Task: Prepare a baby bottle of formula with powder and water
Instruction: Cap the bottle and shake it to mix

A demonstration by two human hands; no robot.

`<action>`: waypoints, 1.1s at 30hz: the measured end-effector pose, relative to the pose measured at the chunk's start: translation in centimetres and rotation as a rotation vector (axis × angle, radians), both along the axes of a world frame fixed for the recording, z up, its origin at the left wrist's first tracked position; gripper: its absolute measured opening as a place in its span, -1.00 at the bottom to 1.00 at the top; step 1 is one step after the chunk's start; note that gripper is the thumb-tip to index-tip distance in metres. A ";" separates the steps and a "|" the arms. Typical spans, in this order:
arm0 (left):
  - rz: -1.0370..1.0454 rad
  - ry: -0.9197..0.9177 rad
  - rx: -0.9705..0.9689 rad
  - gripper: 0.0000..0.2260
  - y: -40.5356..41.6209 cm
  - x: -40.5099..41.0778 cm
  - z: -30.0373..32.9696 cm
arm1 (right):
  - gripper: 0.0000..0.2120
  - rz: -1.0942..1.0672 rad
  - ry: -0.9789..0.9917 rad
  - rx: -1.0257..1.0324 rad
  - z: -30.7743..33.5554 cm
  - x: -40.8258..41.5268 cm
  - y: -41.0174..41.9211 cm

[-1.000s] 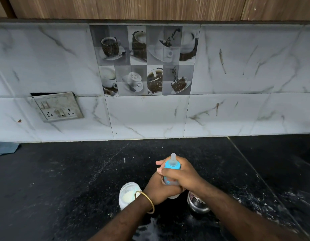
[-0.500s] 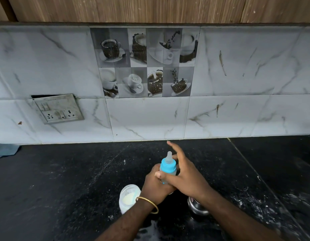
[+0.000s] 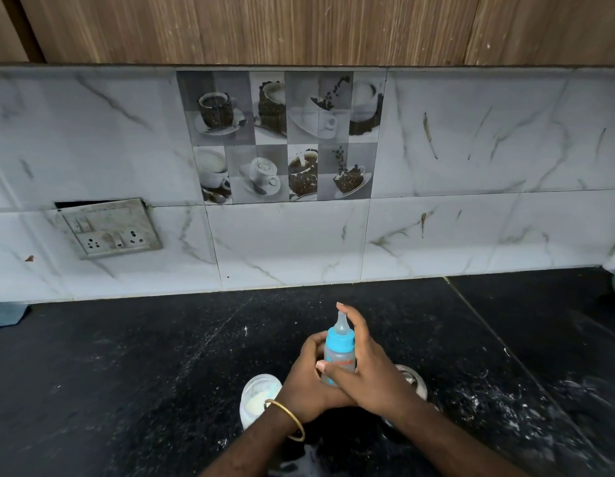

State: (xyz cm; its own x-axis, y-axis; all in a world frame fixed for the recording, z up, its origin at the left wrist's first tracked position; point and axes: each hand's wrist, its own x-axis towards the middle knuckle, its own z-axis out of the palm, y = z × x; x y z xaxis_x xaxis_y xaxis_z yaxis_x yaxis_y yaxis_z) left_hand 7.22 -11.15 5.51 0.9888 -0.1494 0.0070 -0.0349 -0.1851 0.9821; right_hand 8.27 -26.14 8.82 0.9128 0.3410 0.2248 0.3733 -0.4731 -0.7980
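Bottle (image 3: 340, 354) upright between your hands near countertop's (image 3: 161, 356) front edge; left hand (image 3: 304, 380) grips its body, right hand (image 3: 375, 376) clasps it higher up.

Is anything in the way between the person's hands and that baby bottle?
Nothing visible. The left hand grips the baby bottle from the left, and the right hand holds it from the right, thumb across its front.

My left grip (image 3: 304, 382) and right grip (image 3: 373, 378) hold the clear baby bottle with a blue collar (image 3: 339, 358) upright.
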 end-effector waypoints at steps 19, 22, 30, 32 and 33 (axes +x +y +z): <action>-0.057 0.087 -0.062 -0.04 2.2 -0.6 2.1 | -0.17 -0.054 -0.034 0.090 0.8 1.5 -0.6; -0.009 0.096 -0.072 -0.20 2.2 -0.9 2.6 | -0.13 -0.317 -0.231 0.371 2.0 2.8 -0.8; 0.085 0.113 -0.084 -0.35 1.8 -1.2 2.3 | -0.17 -0.238 -0.131 0.340 2.8 3.4 -1.8; 0.116 0.126 -0.105 -0.49 1.5 -1.4 2.2 | -0.17 -0.362 -0.222 0.473 2.8 3.4 -1.5; 0.129 0.132 -0.112 -0.50 1.4 -1.4 2.2 | -0.16 -0.353 -0.214 0.368 2.1 3.4 -1.6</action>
